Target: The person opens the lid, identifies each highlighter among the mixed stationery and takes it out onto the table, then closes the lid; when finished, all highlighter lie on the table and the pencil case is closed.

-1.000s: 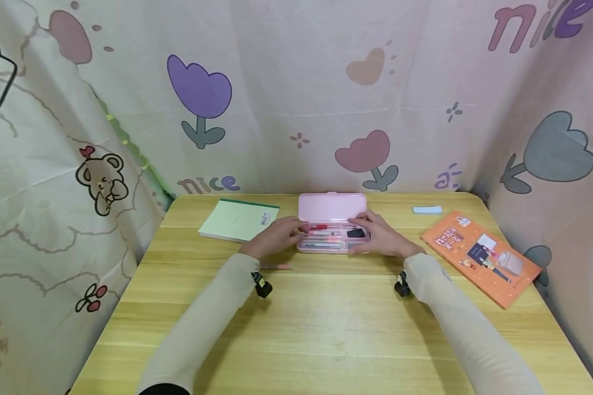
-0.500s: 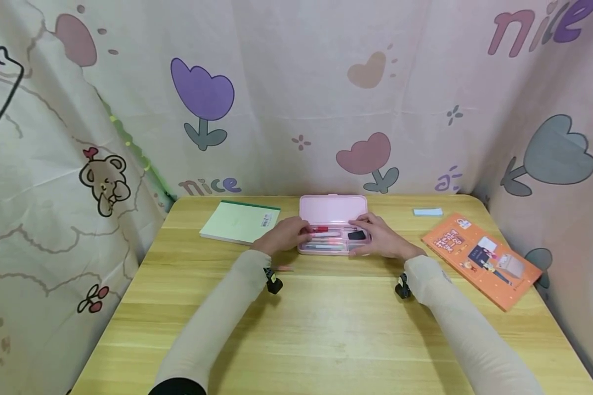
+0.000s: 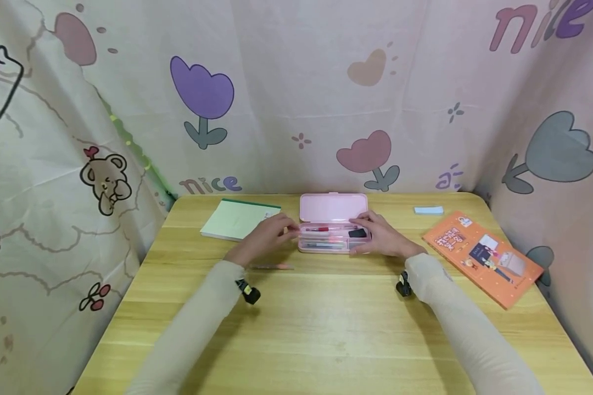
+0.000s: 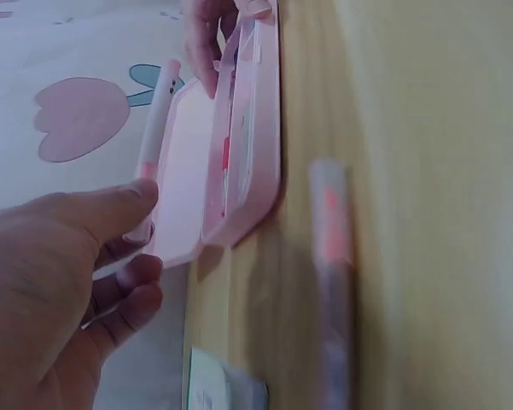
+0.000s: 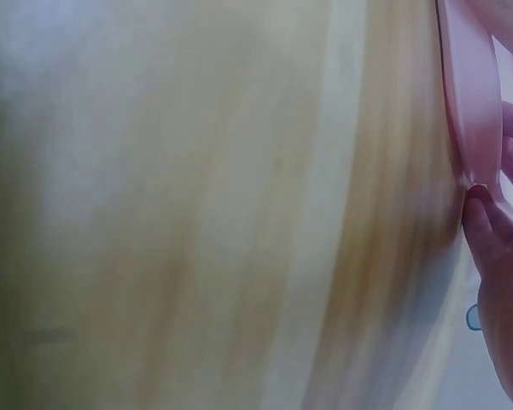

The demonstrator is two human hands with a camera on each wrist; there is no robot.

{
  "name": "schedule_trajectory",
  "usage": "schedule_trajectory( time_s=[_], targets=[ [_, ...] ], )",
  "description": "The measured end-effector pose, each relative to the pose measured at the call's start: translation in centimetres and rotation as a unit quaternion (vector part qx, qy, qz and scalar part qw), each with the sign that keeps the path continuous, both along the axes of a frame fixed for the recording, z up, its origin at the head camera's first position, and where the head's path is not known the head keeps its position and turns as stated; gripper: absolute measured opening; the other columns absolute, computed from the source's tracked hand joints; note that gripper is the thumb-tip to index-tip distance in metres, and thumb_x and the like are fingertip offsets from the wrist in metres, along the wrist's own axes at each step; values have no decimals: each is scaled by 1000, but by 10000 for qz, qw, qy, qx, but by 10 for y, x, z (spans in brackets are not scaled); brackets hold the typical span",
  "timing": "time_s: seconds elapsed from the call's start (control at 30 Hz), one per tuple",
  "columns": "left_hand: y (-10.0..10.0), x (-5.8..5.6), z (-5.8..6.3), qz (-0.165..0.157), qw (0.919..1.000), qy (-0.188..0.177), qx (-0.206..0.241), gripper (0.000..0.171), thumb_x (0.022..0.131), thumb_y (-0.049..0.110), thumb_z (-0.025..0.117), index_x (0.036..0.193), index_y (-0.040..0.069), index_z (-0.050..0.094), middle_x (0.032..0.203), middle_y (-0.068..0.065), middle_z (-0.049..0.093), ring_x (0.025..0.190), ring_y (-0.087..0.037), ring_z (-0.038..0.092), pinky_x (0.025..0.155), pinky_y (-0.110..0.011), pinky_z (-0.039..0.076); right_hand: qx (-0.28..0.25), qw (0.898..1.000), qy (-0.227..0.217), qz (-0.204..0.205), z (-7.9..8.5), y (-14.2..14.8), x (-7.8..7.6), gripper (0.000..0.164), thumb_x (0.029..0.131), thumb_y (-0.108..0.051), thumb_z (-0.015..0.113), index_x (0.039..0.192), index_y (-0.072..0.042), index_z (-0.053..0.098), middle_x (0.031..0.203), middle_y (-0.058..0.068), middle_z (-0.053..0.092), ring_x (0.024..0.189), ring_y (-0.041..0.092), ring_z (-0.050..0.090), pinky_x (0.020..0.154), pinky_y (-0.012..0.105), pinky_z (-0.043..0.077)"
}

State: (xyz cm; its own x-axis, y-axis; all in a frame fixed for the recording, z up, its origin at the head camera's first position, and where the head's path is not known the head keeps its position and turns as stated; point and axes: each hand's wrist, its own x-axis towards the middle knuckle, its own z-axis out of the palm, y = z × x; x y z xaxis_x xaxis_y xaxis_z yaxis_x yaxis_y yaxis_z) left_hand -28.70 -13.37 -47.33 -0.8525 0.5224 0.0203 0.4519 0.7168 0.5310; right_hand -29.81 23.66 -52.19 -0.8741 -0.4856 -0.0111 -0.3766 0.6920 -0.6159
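Note:
My left hand (image 3: pixel 264 238) is at the left end of an open pink pencil case (image 3: pixel 333 207). In the left wrist view, its thumb and fingers pinch a slim white-and-pink pen (image 4: pixel 158 115), which points up beside the raised lid. My right hand (image 3: pixel 382 236) grips the case's right end, thumb at the near corner and fingers at the back. Inside the case lie a red-ended pen (image 3: pixel 321 229), several other pens, and a black item (image 3: pixel 357 233) in the right part. Another pen (image 4: pixel 331 231) with a pink section lies on the table in front of the case.
A pale green notebook (image 3: pixel 232 219) lies at the back left, partly behind my left hand. Toward the right are a small light-blue strip (image 3: pixel 428 210) and an orange book (image 3: pixel 481 258). A printed curtain (image 3: pixel 277 99) hangs right behind the wooden table (image 3: pixel 336 323).
My left hand first reached farther right over the case, then drew back left with the white-and-pink pen. The right hand stays on the case's right end.

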Motion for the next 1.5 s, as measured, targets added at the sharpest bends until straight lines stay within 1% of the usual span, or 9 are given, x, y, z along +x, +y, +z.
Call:
schedule_trajectory(
  time_s=[0.13, 0.33, 0.43, 0.53, 0.7, 0.9, 1.1, 1.3, 1.5],
  targets=[
    [-28, 24, -2, -177, 9995, 273, -15, 21, 110, 31, 68, 125, 19, 76, 114, 5, 69, 100, -11, 62, 89, -32, 57, -47, 10000, -19, -26, 1, 0, 1, 104, 80, -52, 96, 164, -11, 50, 158, 14, 43, 146, 36, 37, 124, 62, 35],
    [-69, 65, -16, -37, 9996, 268, 97, 15, 106, 25, 74, 120, 22, 78, 108, 10, 67, 91, -5, 58, 80, -26, 53, 0, 10000, -82, 14, -1, 0, 1, 104, 81, -54, 95, 164, -11, 49, 159, 15, 42, 146, 37, 36, 124, 63, 35],
    [-82, 80, -23, -89, 9986, 497, 172, 14, 104, 23, 77, 118, 21, 79, 108, 10, 69, 90, -4, 59, 78, -25, 54, 14, 10000, -69, -3, 0, 0, 0, 104, 81, -53, 95, 164, -11, 49, 159, 14, 42, 146, 37, 36, 124, 63, 35],
    [-89, 90, -28, -192, 9972, 696, 218, 15, 102, 21, 78, 117, 20, 79, 110, 8, 71, 90, -4, 60, 78, -25, 55, -2, 10000, -59, -43, 0, 0, 0, 103, 80, -51, 96, 163, -11, 50, 159, 14, 42, 147, 37, 36, 124, 62, 35],
    [-94, 96, -38, -200, 9973, 676, 187, 16, 103, 21, 77, 119, 19, 79, 110, 8, 71, 89, -2, 60, 76, -24, 55, -11, 10000, -50, -37, -1, 2, 0, 104, 81, -52, 96, 164, -10, 49, 160, 15, 42, 147, 37, 35, 125, 63, 35],
    [-99, 97, -46, -94, 9985, 535, 78, 12, 104, 23, 77, 115, 22, 78, 106, 10, 68, 89, -2, 58, 78, -25, 55, -128, 9998, -110, -38, 0, 0, 2, 104, 81, -52, 96, 164, -11, 49, 160, 15, 42, 147, 38, 35, 125, 64, 34],
    [-98, 95, -48, 4, 9992, 389, 43, 10, 104, 25, 77, 114, 24, 78, 105, 13, 66, 89, -2, 59, 79, -25, 55, -123, 9999, -73, -37, 2, 0, 2, 103, 81, -50, 96, 164, -10, 49, 159, 15, 42, 146, 37, 36, 125, 63, 35],
    [-98, 93, -49, 51, 9992, 398, -7, 9, 104, 24, 77, 113, 23, 78, 107, 11, 67, 86, -3, 56, 74, -23, 52, -131, 9999, -47, -15, 0, 1, 0, 105, 79, -52, 97, 163, -10, 50, 158, 14, 43, 145, 36, 36, 124, 62, 35],
    [-98, 93, -48, 128, 9996, 265, -20, 10, 104, 25, 77, 113, 24, 78, 107, 12, 66, 84, -4, 54, 72, -22, 51, -155, 9998, -87, -34, 0, 0, 1, 105, 79, -51, 97, 163, -10, 50, 158, 14, 43, 147, 36, 36, 125, 62, 34]
  ],
)
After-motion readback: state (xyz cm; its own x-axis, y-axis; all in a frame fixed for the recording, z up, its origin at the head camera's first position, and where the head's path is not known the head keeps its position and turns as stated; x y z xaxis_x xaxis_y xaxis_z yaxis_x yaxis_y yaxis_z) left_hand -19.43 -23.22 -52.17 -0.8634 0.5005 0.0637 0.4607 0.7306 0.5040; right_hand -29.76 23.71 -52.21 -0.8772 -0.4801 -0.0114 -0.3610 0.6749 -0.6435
